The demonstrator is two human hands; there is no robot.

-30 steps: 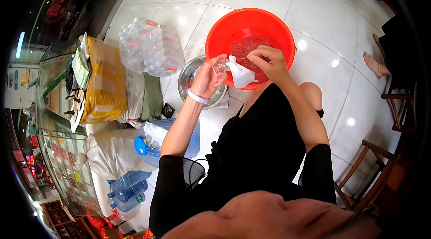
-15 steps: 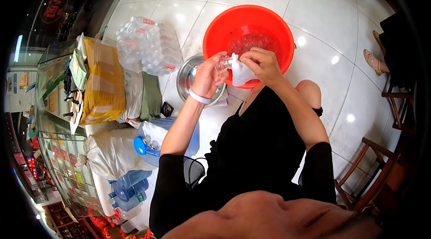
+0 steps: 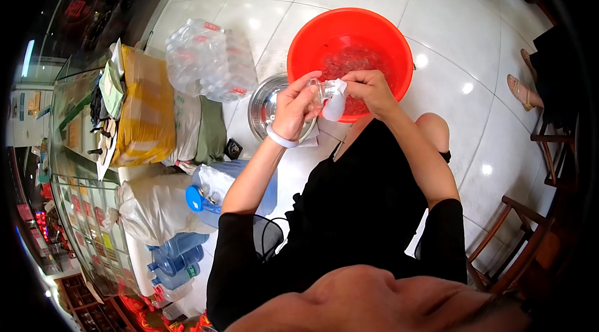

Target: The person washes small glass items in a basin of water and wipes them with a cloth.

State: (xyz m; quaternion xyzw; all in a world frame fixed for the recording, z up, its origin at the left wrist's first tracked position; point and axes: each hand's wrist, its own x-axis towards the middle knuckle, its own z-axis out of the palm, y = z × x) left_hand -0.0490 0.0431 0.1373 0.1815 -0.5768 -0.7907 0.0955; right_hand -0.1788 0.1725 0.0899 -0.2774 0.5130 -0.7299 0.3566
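Note:
My left hand (image 3: 292, 108) has its fingers closed around a small clear glass piece (image 3: 322, 89), whose exact kind I cannot make out. A white cloth (image 3: 335, 106) is pinched by my right hand (image 3: 374, 92) against the right end of the glass and hangs down below it. Both hands are over the near edge of a red basin (image 3: 299, 35). Inside the basin lie several small clear pieces (image 3: 355, 63), blurred together. A shiny metal bowl (image 3: 256, 110) stands on the floor beside the basin, partly hidden by my left hand.
Wrapped plastic bottles (image 3: 209, 60) stand left of the basin. Further left are a taped carton (image 3: 146, 107), sacks (image 3: 153, 207) and a large blue water jug (image 3: 249, 185) beside a glass display case (image 3: 81, 207). Wooden chairs (image 3: 508, 244) and another person's sandalled foot (image 3: 523, 92) are at right.
My right hand has moved slightly right and down. The cloth hangs narrower and is gathered at the end of the glass piece. My left hand keeps its grip.

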